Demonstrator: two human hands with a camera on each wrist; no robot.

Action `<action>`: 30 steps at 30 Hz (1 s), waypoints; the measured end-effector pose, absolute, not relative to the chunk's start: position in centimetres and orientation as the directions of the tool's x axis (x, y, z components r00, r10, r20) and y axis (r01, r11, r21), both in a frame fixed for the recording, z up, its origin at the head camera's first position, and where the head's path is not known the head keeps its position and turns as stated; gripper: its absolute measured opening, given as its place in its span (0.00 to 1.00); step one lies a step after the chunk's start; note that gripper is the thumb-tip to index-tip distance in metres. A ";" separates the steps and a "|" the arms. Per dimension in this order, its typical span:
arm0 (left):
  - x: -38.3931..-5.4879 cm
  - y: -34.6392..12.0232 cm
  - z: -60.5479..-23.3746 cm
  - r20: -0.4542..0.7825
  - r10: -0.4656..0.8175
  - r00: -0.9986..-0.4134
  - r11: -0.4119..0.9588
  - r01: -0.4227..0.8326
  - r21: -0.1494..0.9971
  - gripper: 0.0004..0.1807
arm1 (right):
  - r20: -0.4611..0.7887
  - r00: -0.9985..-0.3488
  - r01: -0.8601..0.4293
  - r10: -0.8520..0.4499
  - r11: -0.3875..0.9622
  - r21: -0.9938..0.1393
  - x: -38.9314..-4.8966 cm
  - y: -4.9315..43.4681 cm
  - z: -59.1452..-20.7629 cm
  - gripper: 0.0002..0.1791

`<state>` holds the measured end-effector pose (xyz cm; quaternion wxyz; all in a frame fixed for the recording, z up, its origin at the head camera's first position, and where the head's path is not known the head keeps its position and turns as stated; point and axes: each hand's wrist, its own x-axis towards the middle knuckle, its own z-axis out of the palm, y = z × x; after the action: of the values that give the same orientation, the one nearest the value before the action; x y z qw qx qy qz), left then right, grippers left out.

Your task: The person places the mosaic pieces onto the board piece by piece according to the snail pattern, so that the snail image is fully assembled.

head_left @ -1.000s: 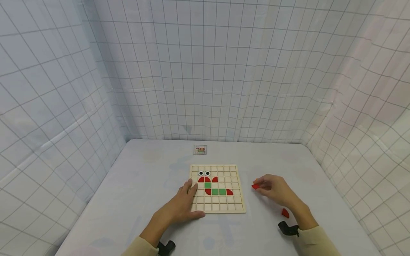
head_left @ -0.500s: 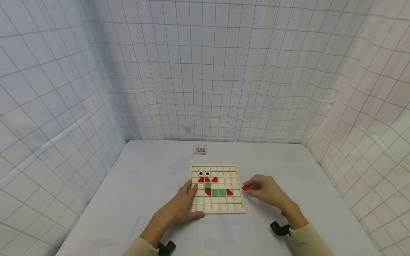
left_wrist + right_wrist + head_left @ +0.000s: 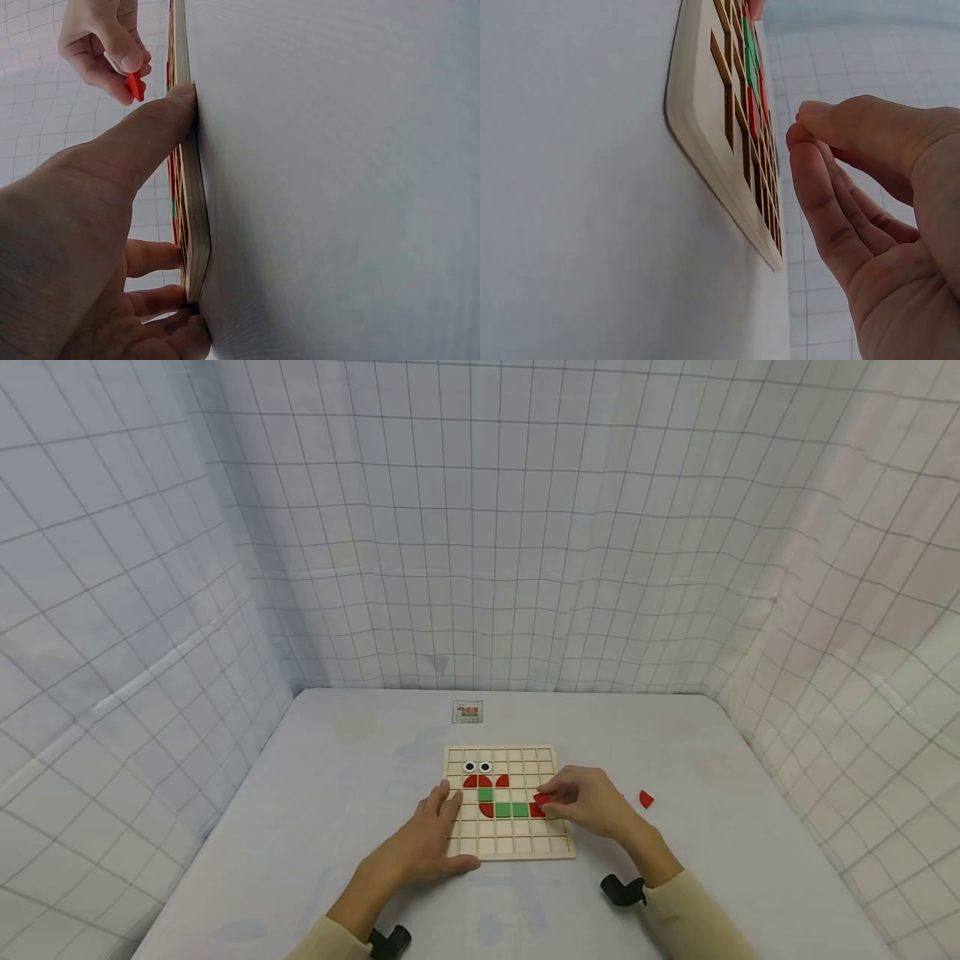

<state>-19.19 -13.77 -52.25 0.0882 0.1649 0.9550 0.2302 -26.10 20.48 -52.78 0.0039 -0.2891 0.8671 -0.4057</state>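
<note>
A square wooden grid board (image 3: 510, 847) lies on the table, holding red quarter-round pieces (image 3: 502, 781), green squares (image 3: 502, 810) and two eye pieces (image 3: 477, 767). My left hand (image 3: 427, 835) rests at the board's left side, fingers extended over that edge. Its thumb (image 3: 161, 124) touches the near edge in the left wrist view. My right hand (image 3: 592, 799) pinches a red quarter-round piece (image 3: 542, 798) between thumb and fingertips, above the board's right part. In the left wrist view this red piece (image 3: 136, 86) is tilted and apart from the board.
A loose red quarter-round piece (image 3: 647, 798) lies on the table (image 3: 337, 752) right of the board. Behind the board is a small picture card (image 3: 467, 712). White gridded cloth (image 3: 480, 568) encloses the back and sides.
My right hand has carried the red piece leftward from beside the board to over it. One loose red piece has come into view; another is now hidden by the arm. My left hand stays put.
</note>
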 end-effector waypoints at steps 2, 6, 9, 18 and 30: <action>-19.2 -13.8 -52.3 -0.093 0.356 -0.930 0.840 0.275 0.468 0.65 | 0.228 -0.832 -0.498 -0.506 0.498 -0.710 -26.2 19.7 -52.7 0.12; -19.2 -13.8 -52.2 -0.097 0.352 -0.931 0.843 0.270 0.466 0.65 | 0.214 -0.832 -0.498 -0.512 0.518 -0.695 -26.4 18.2 -52.4 0.12; -19.2 -13.9 -52.2 -0.099 0.349 -0.932 0.843 0.266 0.467 0.65 | 0.199 -0.832 -0.499 -0.517 0.542 -0.677 -26.6 17.1 -52.1 0.12; -19.2 -13.9 -52.2 -0.098 0.356 -0.929 0.839 0.271 0.471 0.64 | 0.186 -0.832 -0.491 -0.523 0.536 -0.686 -27.0 14.8 -52.1 0.09; -19.1 -13.9 -51.9 -0.108 0.357 -0.928 0.839 0.267 0.474 0.65 | 0.127 -0.850 -0.451 -0.511 0.582 -0.677 -27.8 13.7 -52.6 0.03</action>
<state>-19.07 -13.88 -51.95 0.0962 0.1635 0.9540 0.2321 -27.76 13.67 -52.56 0.0411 -0.2708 0.8883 -0.3686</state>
